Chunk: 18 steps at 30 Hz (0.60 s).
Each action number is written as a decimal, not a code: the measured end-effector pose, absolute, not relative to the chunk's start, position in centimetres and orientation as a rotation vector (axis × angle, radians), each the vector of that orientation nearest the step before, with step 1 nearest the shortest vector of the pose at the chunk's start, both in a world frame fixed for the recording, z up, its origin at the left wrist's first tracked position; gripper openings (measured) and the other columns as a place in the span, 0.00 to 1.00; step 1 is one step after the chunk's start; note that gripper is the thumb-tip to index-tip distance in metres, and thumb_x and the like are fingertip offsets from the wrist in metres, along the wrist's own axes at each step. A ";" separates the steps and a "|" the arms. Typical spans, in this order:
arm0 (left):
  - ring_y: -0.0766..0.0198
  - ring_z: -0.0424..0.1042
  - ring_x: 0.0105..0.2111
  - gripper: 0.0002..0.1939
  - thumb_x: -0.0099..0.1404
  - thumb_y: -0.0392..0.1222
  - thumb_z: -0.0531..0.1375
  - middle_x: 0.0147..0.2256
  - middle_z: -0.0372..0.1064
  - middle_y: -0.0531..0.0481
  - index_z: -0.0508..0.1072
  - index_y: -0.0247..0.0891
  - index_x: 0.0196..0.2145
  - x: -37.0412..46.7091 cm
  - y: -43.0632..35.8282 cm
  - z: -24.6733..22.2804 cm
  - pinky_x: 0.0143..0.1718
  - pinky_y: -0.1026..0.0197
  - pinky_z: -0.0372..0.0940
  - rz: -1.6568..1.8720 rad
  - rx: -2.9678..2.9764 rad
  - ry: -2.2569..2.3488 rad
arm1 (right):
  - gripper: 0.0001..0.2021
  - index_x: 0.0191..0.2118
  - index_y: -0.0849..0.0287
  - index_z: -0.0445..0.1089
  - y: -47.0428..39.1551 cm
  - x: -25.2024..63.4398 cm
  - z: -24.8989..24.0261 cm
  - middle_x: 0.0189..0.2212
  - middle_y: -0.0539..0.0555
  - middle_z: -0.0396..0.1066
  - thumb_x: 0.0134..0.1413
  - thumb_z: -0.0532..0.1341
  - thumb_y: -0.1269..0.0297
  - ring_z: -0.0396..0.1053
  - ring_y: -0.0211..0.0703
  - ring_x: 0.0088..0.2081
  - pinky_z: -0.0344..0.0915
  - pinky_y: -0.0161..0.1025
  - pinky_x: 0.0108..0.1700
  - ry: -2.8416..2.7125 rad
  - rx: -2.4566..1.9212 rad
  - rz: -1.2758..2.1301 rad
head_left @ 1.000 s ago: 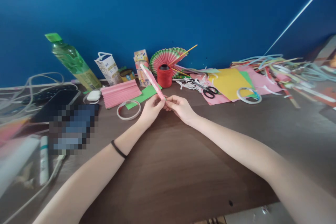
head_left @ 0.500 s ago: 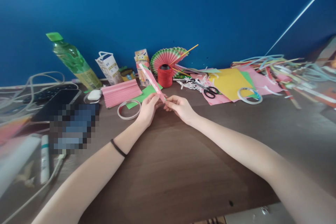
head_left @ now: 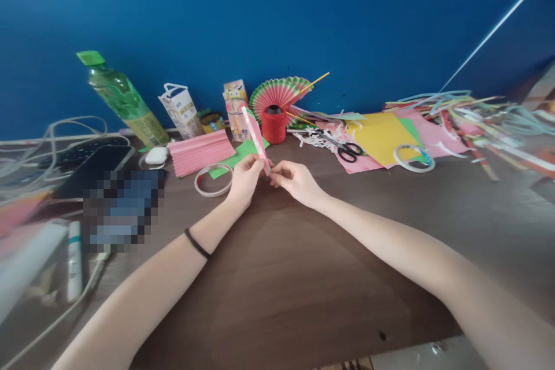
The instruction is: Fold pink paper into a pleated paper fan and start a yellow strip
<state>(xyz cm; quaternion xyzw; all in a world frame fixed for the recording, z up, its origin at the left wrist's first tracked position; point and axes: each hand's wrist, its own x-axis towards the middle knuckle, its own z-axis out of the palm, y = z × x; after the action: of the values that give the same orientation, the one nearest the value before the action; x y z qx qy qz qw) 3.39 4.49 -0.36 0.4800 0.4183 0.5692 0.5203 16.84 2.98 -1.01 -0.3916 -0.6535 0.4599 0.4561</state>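
A narrow folded strip of pink paper with a whitish edge stands tilted between my hands, above the table. My left hand is closed around its lower part, thumb on the near side. At the strip's bottom end, my right hand pinches with thumb and fingertips; a bit of green shows there. Close by on the left lie a roll of tape, a green paper sheet and a pleated pink paper. Behind the strip is a red spool of thread.
A pink-green paper fan leans on the blue wall. Scissors, yellow paper and another tape roll lie right. Left are a green bottle, a carton, a phone and a marker.
The pink strip has swung more upright, its top shifting right. Both hands stay close together at its lower end, with only slight finger movement.
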 end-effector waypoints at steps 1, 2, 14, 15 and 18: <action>0.69 0.67 0.25 0.03 0.50 0.37 0.57 0.23 0.68 0.53 0.68 0.35 0.21 3.4 4.5 -0.4 0.30 0.64 0.64 1.363 1.162 1.016 | 0.04 0.29 0.60 0.67 2.8 16.8 -0.9 0.24 0.50 0.71 0.49 0.59 0.65 0.69 0.37 0.28 0.66 0.37 0.34 -1.657 -0.992 1.063; 0.69 0.66 0.24 0.03 0.49 0.36 0.56 0.23 0.67 0.54 0.68 0.35 0.21 3.4 4.5 -0.4 0.30 0.64 0.63 1.361 1.175 1.026 | 0.04 0.29 0.60 0.67 2.7 16.8 -0.8 0.24 0.50 0.71 0.50 0.59 0.66 0.70 0.38 0.28 0.65 0.37 0.35 -1.696 -1.016 0.996; 0.67 0.69 0.27 0.06 0.52 0.41 0.58 0.26 0.70 0.51 0.67 0.34 0.25 3.0 4.6 0.4 0.33 0.62 0.64 1.257 0.985 0.826 | 0.04 0.27 0.60 0.65 2.9 16.7 -1.0 0.21 0.49 0.69 0.48 0.59 0.65 0.68 0.36 0.24 0.66 0.36 0.30 -1.564 -1.047 1.120; 0.67 0.69 0.27 0.06 0.52 0.40 0.59 0.26 0.70 0.51 0.67 0.34 0.25 3.0 4.6 0.4 0.34 0.62 0.64 1.263 0.986 0.833 | 0.04 0.27 0.60 0.65 2.9 16.7 -1.0 0.20 0.49 0.68 0.48 0.59 0.65 0.68 0.36 0.24 0.66 0.36 0.30 -1.572 -1.046 1.128; 0.69 0.69 0.27 0.05 0.52 0.38 0.58 0.26 0.69 0.52 0.66 0.35 0.24 2.9 4.8 0.4 0.33 0.63 0.63 1.285 0.970 0.854 | 0.02 0.30 0.60 0.66 2.9 16.7 -1.0 0.23 0.49 0.69 0.48 0.57 0.68 0.68 0.35 0.25 0.67 0.36 0.32 -1.604 -1.034 1.119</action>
<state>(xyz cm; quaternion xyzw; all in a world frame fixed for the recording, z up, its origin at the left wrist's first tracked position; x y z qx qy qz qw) 2.94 4.75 0.37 0.4208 0.3703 0.5571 0.6128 16.74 2.93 -1.01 -0.4180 -0.6481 0.4520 0.4482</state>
